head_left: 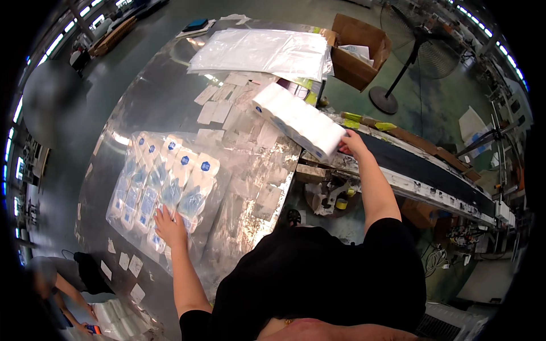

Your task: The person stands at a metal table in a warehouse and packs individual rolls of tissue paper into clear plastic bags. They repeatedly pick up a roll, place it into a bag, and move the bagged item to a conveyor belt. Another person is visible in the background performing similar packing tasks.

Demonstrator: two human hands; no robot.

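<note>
counter (151,102): metal, worn. white roll pack (298,122): one, lay aslant across the counter's right edge, contact with the top not certain. right hand (354,145): held the pack's outer end, beside the conveyor (424,162). left hand (172,228): fingers spread, rested on a clear bag (153,187) of rolls toward the left edge. risks, as judged: the one-ended grip could have let the pack swing off the right edge; a dragging palm could have torn the film.

Bagged rolls (165,176) lie on the table (156,91), left of the conveyor (424,162).
</note>
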